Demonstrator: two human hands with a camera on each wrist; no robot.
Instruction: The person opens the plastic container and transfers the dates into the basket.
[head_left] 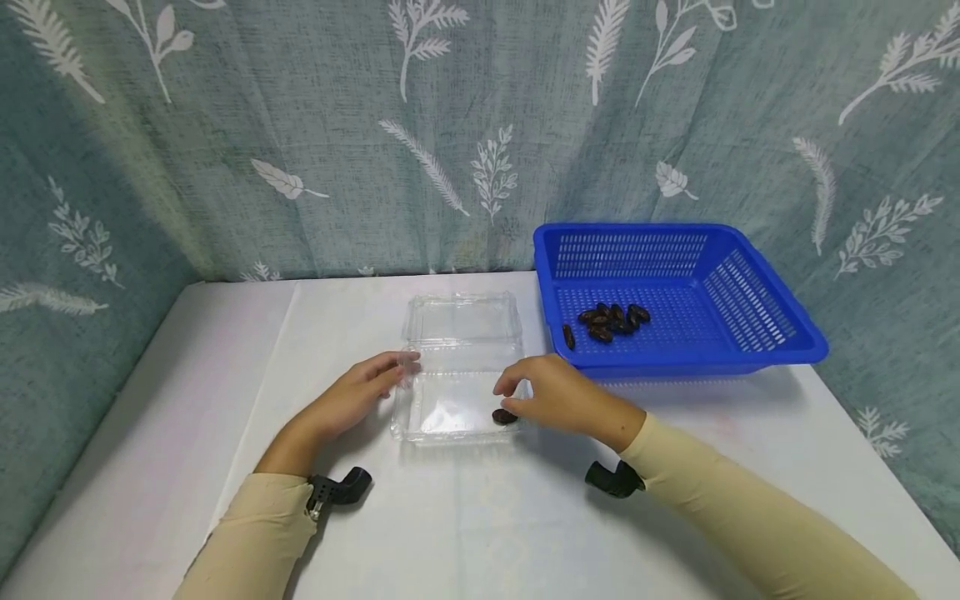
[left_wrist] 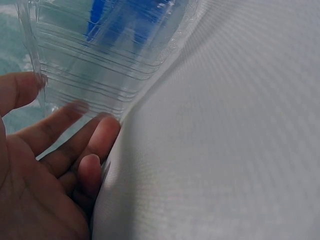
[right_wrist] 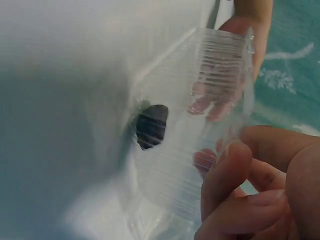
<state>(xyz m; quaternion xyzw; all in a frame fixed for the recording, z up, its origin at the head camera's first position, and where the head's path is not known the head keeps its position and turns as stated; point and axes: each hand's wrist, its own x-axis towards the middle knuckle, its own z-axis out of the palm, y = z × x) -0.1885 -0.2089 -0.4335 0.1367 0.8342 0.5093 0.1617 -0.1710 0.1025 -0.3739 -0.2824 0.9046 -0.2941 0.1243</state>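
Observation:
A clear plastic clamshell box (head_left: 442, 408) lies opened out on the white table, its lid (head_left: 465, 317) folded back. Dark brown oval fruits that look like dates (head_left: 504, 416) sit in the box's near right corner; through the right wrist view's plastic wall they form one dark patch (right_wrist: 152, 126). My left hand (head_left: 367, 385) touches the box's left side, thumb near the rim and fingers lightly bent against the wall. Just above the dates in the box is my right hand (head_left: 558, 396), fingers bent, thumb and index slightly apart, nothing visible between them.
A blue perforated plastic basket (head_left: 690, 360) stands at the back right, just beyond my right hand. Several more dates (head_left: 611, 321) lie in its left part. A patterned green curtain (head_left: 337, 150) hangs behind the table (head_left: 465, 517).

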